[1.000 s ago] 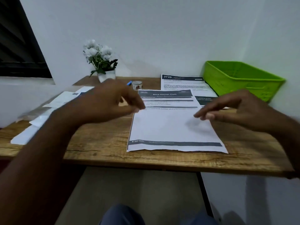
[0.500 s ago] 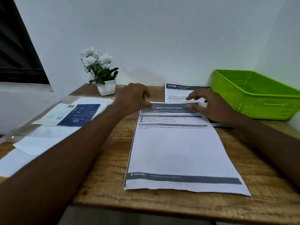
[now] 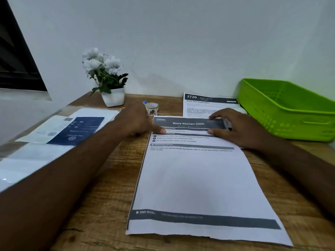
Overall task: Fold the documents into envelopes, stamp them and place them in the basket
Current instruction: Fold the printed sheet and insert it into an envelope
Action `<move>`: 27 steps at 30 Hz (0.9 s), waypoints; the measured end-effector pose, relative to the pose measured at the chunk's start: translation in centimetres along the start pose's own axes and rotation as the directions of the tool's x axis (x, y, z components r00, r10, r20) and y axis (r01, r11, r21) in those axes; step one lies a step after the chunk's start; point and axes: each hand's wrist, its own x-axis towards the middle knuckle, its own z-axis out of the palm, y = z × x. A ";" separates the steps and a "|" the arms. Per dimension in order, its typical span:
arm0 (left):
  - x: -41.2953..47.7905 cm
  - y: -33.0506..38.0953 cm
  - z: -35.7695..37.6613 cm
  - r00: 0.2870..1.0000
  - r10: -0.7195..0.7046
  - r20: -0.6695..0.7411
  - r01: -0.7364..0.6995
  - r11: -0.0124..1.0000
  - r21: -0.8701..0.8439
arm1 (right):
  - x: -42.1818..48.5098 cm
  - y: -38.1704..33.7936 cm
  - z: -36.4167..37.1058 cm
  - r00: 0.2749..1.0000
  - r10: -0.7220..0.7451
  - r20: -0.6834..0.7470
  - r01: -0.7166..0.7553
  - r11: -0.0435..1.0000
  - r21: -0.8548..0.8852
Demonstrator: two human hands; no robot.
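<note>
We're in dim, cool, even light here, with no clear source. Soft shadow pools under the left hand and the right hand on the sheet, nothing hard-edged. Left of the left hand, pale glare sits on the glossy papers. Fine print between the hands is smeared. The wide lens stretches the forearms and the sheet's near end.

We saw a wooden table set against a plain white wall. Near its far edge stood a small white pot holding a plant with white flowers and dark green leaves. Just to the right of the pot sat a little cup with a red floral print, and a blue pen tip showed at its rim. A dark window filled the upper left.
</note>
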 end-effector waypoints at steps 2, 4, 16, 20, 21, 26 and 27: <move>-0.1 -0.1 0.0 1.000 -0.020 0.014 0.021 1.000 -0.022 | 0.1 0.2 -0.3 0.994 0.108 0.009 -0.108 0.994 -0.004; -0.4 0.0 -0.1 0.999 -0.030 0.020 0.031 0.998 -0.062 | 0.2 0.4 -0.7 0.983 0.182 0.012 -0.182 0.983 0.030; -1.1 0.1 -0.6 0.995 -0.013 0.094 0.038 0.963 -0.268 | 0.0 0.9 -0.6 0.986 0.152 -0.062 -0.126 0.944 0.305; -0.8 0.0 -0.7 0.994 0.005 0.106 0.020 0.973 -0.231 | 0.1 0.8 -1.0 0.997 0.081 -0.001 -0.077 0.956 0.284; -0.7 -0.1 -0.7 0.994 0.012 0.112 0.013 0.976 -0.217 | 0.0 0.8 -1.2 0.998 0.068 0.015 -0.070 0.953 0.294; -0.4 -0.5 -1.1 0.982 0.082 0.172 -0.045 0.977 -0.207 | -0.3 1.0 -1.9 0.994 -0.040 0.106 0.003 0.944 0.329; -0.3 -0.5 -1.2 0.979 0.092 0.181 -0.055 0.979 -0.196 | -0.3 1.0 -2.1 0.990 -0.061 0.127 0.017 0.945 0.327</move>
